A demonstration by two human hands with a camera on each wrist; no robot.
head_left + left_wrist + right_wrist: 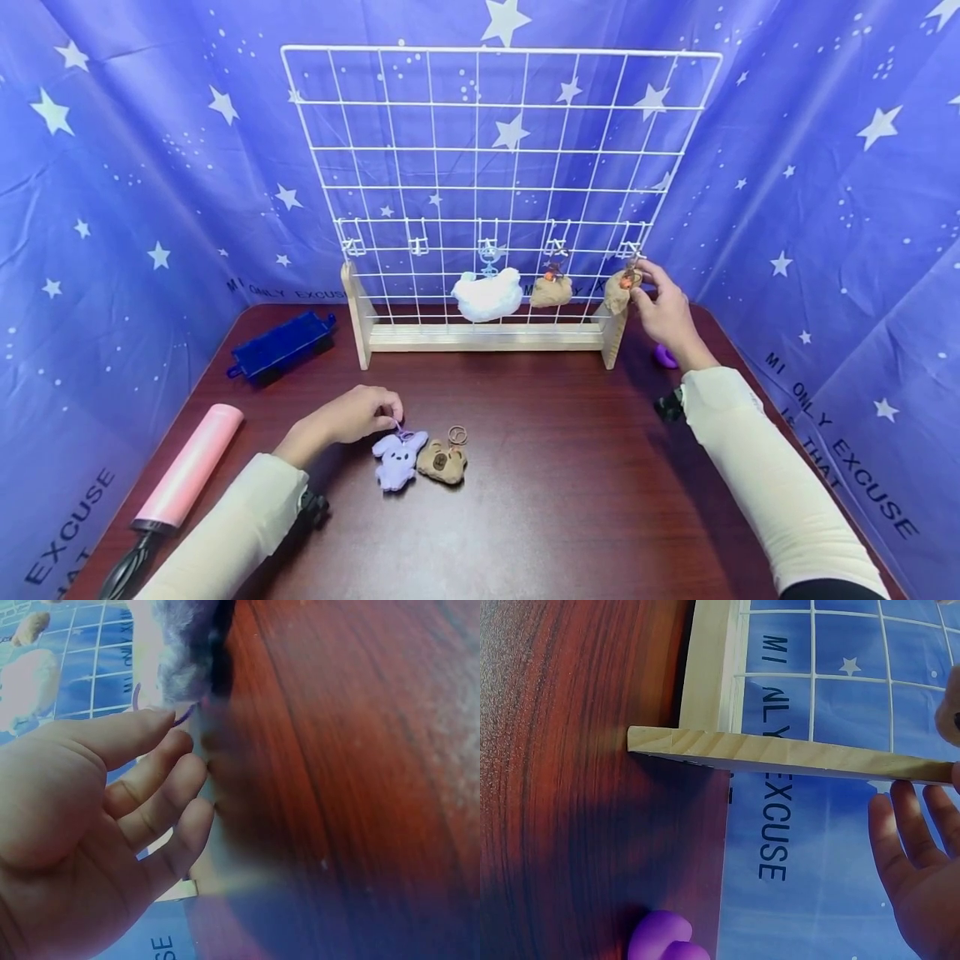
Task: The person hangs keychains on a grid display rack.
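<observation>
A lavender plush bunny keychain [396, 460] is on the table, and my left hand [365, 414] pinches its purple ring between thumb and forefinger. The left wrist view shows that plush blurred at the top, beyond the left hand [97, 795]. Beside it lies a brown plush keychain [441, 462] with a coiled ring. At the rack's right end my right hand [666, 312] holds another brown plush keychain [619, 292] just below the last hook [630, 248]. Thumb and forefinger are at its side and top; the right wrist view shows only the other fingers of the right hand [922, 847].
The white wire grid rack [480, 150] stands on a wooden base [487, 337]. A white plush [487, 296] and a small brown plush [551, 291] hang from hooks. A blue cart-like object [283, 343], a pink pump [191, 467] and a purple object [664, 357] lie around.
</observation>
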